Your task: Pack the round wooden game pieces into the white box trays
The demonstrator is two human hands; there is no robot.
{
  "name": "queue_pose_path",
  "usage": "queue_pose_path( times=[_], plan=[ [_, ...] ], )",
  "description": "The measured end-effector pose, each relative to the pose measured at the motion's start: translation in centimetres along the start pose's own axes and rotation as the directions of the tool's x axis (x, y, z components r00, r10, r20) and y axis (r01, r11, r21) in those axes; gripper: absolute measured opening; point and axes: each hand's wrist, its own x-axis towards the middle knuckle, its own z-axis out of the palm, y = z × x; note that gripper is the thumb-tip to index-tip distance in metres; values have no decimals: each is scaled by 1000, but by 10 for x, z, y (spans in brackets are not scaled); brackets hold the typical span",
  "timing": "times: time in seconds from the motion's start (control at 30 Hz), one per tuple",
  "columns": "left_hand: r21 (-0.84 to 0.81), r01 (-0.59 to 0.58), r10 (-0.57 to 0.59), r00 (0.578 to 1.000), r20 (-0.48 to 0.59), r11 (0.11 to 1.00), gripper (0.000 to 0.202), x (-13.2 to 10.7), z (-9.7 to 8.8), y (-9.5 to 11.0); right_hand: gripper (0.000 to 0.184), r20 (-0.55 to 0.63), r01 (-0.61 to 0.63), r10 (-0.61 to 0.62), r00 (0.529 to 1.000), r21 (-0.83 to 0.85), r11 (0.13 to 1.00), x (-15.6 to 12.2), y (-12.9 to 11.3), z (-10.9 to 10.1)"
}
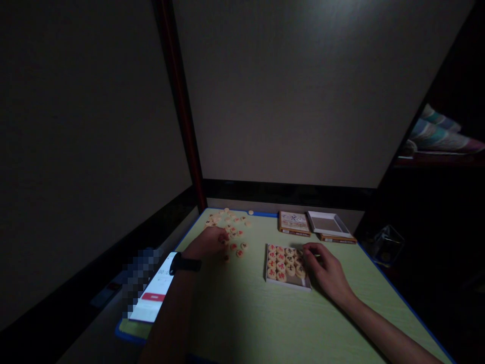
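Round cream game pieces with red or black characters lie in a loose heap (232, 228) at the far left of a green table (246, 308). My left hand (209, 241), a dark band on its wrist, rests on the near edge of that heap with fingers curled over pieces. A shallow white box tray (287, 283) in the middle holds several pieces in rows. My right hand (325, 270) sits at the tray's right edge, fingertips pinched together over the pieces there. What either hand holds is hidden.
A printed box lid (294, 223) and an empty white box tray (329, 224) lie at the table's far edge. A lit phone (154, 292) lies at the left edge. A dark red post (181, 101) and pale walls rise behind.
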Motion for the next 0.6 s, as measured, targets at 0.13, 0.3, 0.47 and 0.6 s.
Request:
queue_pose_path(
  times=[0.13, 0.3, 0.47, 0.6],
  plan=[
    [51, -57, 56, 998, 13, 997, 22, 0, 2, 1, 36, -19, -8, 8, 1000, -9, 1000, -1, -2, 0],
    [43, -80, 78, 996, 45, 996, 22, -1, 4, 3, 36, -10, -6, 5, 1000, -14, 1000, 0, -3, 0],
    [26, -91, 89, 995, 50, 996, 21, 1, 7, -1, 37, -22, -4, 4, 1000, -8, 1000, 1, -3, 0],
    [11, -100, 99, 994, 50, 995, 17, 4, 11, -7, 37, -29, 8, -8, 1000, -7, 1000, 1, -4, 0]
  ],
)
